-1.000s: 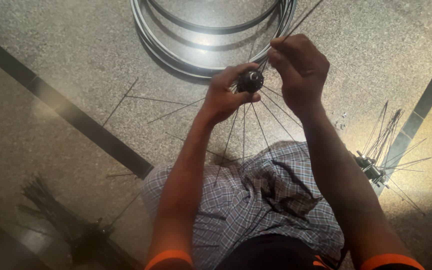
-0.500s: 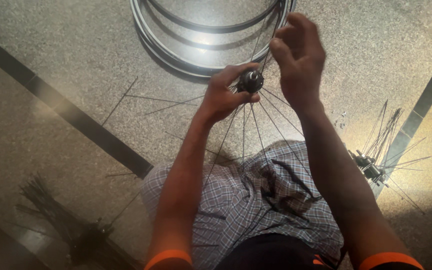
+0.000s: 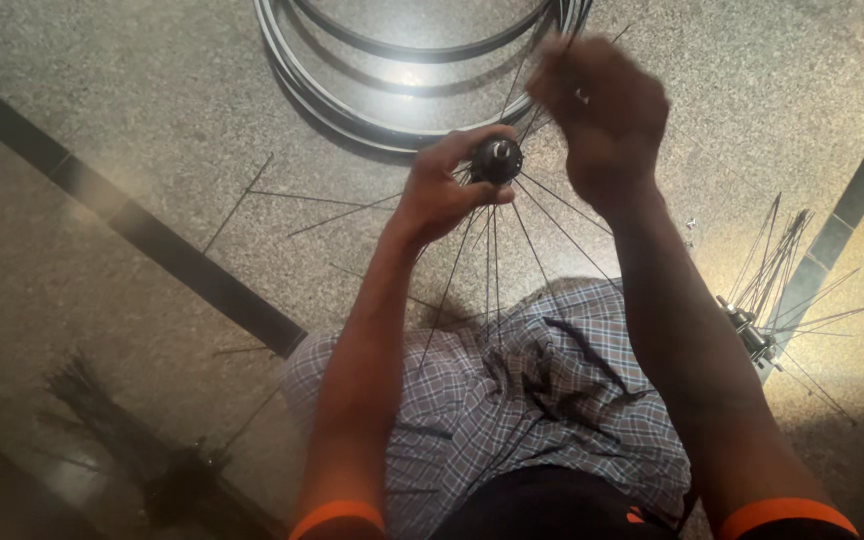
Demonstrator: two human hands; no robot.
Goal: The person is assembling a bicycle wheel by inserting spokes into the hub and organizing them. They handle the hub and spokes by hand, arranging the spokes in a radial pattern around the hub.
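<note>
My left hand grips a black wheel hub held above my lap. Several thin spokes fan down from the hub toward my checked cloth. My right hand is raised just right of the hub, blurred, with fingers pinched on a thin spoke that runs up from the hub. A silver bicycle rim lies on the floor just beyond both hands.
Loose spokes lie scattered on the speckled stone floor left of the hub. Another hub with spokes lies at the right by a dark floor strip. A dark bundle of spokes sits at lower left.
My right hand has lifted up and away from the hub, drawing a spoke upward. My left hand keeps its hold on the hub.
</note>
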